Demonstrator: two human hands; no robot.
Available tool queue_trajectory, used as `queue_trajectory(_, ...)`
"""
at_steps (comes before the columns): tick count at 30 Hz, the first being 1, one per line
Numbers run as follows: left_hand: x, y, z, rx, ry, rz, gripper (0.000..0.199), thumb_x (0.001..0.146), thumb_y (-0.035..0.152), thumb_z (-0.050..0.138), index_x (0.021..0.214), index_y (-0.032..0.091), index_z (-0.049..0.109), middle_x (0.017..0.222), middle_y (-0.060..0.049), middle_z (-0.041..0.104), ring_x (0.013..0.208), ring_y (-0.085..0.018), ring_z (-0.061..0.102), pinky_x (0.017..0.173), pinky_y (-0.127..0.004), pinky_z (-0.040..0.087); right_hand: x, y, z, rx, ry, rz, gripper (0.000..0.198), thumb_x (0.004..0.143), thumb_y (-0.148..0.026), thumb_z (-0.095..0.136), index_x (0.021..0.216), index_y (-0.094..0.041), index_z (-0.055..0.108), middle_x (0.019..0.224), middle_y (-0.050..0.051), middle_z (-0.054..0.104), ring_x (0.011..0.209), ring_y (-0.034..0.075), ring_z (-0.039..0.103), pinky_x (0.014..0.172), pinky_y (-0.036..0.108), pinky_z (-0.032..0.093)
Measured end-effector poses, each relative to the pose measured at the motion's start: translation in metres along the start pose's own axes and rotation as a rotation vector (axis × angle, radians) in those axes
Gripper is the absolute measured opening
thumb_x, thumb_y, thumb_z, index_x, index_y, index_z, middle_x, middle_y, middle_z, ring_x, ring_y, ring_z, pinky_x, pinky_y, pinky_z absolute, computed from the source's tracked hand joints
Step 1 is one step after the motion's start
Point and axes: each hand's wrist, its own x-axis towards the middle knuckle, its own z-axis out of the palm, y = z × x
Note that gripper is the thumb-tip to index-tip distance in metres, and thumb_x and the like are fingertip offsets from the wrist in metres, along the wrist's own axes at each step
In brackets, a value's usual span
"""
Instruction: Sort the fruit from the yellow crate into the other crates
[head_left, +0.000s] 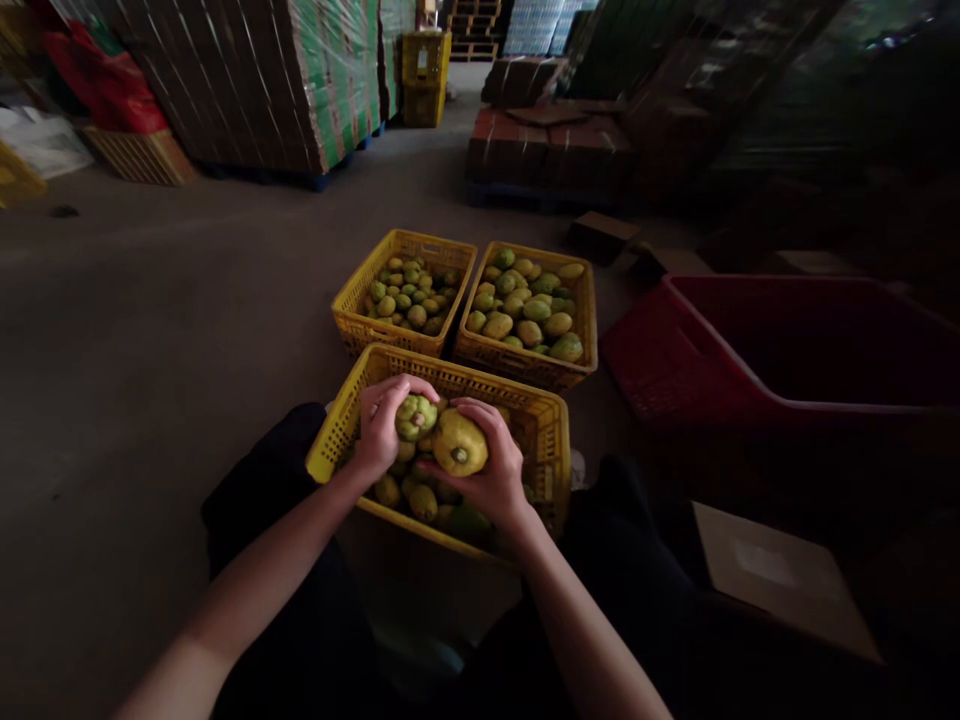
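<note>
My left hand [382,420] is closed around a lumpy green fruit [415,418] with a brown end turned towards me. In my right hand [491,455] sits a larger, smooth yellow fruit [459,445], its stem end facing me. The two fruits are side by side, above the near yellow crate [551,420]. That crate stands between my knees and holds several more yellow-green fruits [424,502], partly hidden by my hands. The kind of fruit is not certain; they look like small papayas or quinces.
Beyond it stand a left yellow crate [358,290] of smaller fruits and a right yellow crate [589,300] of larger ones. A red crate [675,360] is at the right, a cardboard box [780,570] nearer me. Wrapped pallet stacks [337,80] and brown cartons [547,150] stand behind.
</note>
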Motion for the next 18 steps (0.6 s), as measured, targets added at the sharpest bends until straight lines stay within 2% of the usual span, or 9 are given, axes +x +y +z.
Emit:
queue_trajectory(4, -0.0002, -0.0006, -0.0014, -0.029, -0.016, -0.03, 0.037, 0.086, 0.034, 0.045, 0.064, 0.021, 0.072, 0.073, -0.005, 0.069, 0.077, -0.022, 0.062, 0.082, -0.032, 0.046, -0.0004, -0.0013, -0.0001, 0.035, -0.007, 0.048, 0.064, 0.055, -0.032, 0.091, 0.112, -0.031, 0.062, 0.115, 0.007, 0.067, 0.108, 0.031, 0.062, 0.098, 0.052, 0.05)
queue_trajectory(10, 0.0019, 0.0032, -0.0025, -0.063, -0.009, -0.106, 0.035, 0.083, 0.034, 0.051, 0.059, 0.019, 0.072, 0.069, -0.006, 0.068, 0.073, -0.021, 0.06, 0.078, -0.03, 0.045, -0.0006, -0.0004, -0.001, -0.018, -0.047, -0.048, 0.07, 0.06, -0.025, 0.088, 0.121, -0.032, 0.056, 0.118, 0.006, 0.067, 0.108, 0.029, 0.063, 0.097, 0.049, 0.051)
queue_trajectory(14, 0.0036, 0.0053, -0.0032, -0.023, -0.041, -0.094, 0.036, 0.083, 0.033, 0.049, 0.059, 0.02, 0.072, 0.068, -0.005, 0.068, 0.072, -0.021, 0.06, 0.076, -0.029, 0.045, -0.0014, 0.0013, -0.0005, -0.041, -0.065, -0.062, 0.072, 0.062, -0.025, 0.087, 0.125, -0.032, 0.053, 0.119, 0.005, 0.066, 0.109, 0.029, 0.063, 0.097, 0.047, 0.051)
queue_trajectory(18, 0.005, 0.0052, -0.0048, -0.004, -0.068, -0.08, 0.036, 0.084, 0.031, 0.048, 0.06, 0.022, 0.072, 0.067, -0.003, 0.068, 0.07, -0.02, 0.058, 0.075, -0.029, 0.045, -0.0021, 0.0024, 0.0005, -0.034, -0.081, -0.005, 0.068, 0.062, -0.029, 0.087, 0.121, -0.031, 0.055, 0.118, 0.006, 0.066, 0.109, 0.029, 0.063, 0.097, 0.048, 0.051)
